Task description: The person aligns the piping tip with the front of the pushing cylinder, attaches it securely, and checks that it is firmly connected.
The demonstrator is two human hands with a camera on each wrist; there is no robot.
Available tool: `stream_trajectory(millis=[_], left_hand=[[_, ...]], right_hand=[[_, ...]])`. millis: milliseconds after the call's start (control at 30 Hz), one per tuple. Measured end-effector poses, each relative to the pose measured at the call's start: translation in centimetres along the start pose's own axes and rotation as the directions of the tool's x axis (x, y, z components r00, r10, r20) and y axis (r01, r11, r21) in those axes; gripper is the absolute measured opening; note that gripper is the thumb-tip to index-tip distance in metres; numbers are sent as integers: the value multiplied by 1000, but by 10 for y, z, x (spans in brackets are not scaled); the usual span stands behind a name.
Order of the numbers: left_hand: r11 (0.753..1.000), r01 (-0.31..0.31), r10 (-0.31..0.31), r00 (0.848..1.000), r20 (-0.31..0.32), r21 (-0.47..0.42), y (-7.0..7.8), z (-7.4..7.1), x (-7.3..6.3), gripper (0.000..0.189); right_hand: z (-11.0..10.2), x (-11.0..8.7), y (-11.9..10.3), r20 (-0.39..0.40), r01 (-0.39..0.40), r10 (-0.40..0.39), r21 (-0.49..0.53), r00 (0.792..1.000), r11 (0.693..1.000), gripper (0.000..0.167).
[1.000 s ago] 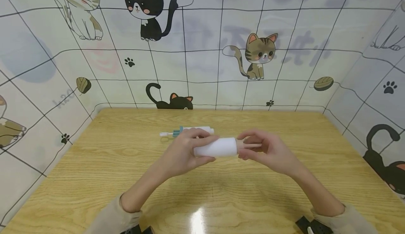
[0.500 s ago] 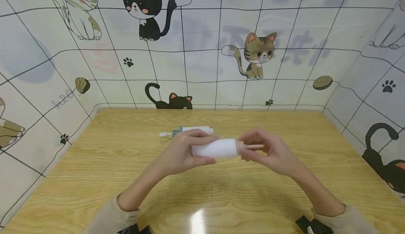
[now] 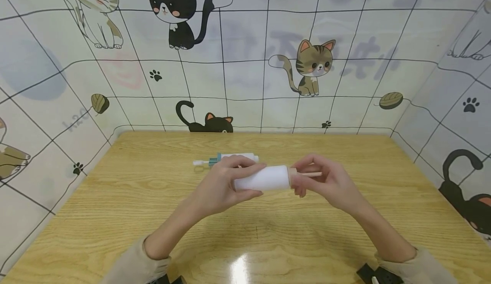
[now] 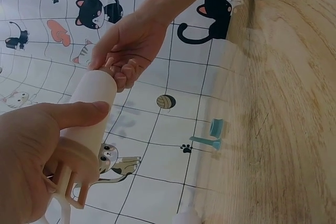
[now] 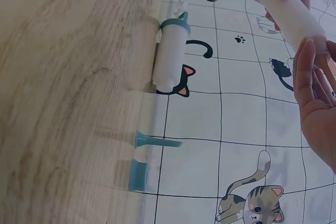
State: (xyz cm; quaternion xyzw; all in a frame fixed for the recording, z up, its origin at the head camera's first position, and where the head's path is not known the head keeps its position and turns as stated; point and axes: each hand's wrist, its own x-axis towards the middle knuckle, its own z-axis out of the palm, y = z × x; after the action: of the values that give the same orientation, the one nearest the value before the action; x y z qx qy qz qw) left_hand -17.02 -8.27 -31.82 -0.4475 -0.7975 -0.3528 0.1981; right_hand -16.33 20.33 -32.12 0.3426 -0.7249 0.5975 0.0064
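My left hand point(image 3: 220, 188) grips a white cylinder point(image 3: 264, 178), held level above the table. A peach-coloured pronged end point(image 4: 79, 163) with a white tip sticks out below that hand in the left wrist view. At the cylinder's other end, my right hand point(image 3: 331, 186) pinches a peach cap point(image 3: 293, 176) between thumb and fingers. From this cap a thin peach stem point(image 3: 312, 174) points right, into the hollow of the hand. Behind the left hand lies a similar white tube point(image 5: 171, 56) with a teal collar point(image 5: 176, 23), partly hidden in the head view.
A teal funnel-shaped piece point(image 5: 157, 141) and a teal ring-like piece point(image 5: 138, 176) stand on the wooden table point(image 3: 153, 215), hidden from the head view. A cloth wall point(image 3: 245, 79) printed with cats borders the table at the back and both sides.
My right thumb and fingers have shifted and turned a little around the peach cap. The cylinder tilts slightly up at its right end, while the left hand keeps its grip.
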Motion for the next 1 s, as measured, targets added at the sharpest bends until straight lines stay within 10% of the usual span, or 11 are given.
stream_trajectory(millis=[400,1000], left_hand=[[1000,-10,10,1000,4,11,-6,1,-1,49],[956,188,-157,976,148,-225,-7,-5,-1,51]], right_hand=[[-1,3,4,27,-75,75,-10,997,997,18],[1,0,4,65,291,-285,-271,956,917,36]])
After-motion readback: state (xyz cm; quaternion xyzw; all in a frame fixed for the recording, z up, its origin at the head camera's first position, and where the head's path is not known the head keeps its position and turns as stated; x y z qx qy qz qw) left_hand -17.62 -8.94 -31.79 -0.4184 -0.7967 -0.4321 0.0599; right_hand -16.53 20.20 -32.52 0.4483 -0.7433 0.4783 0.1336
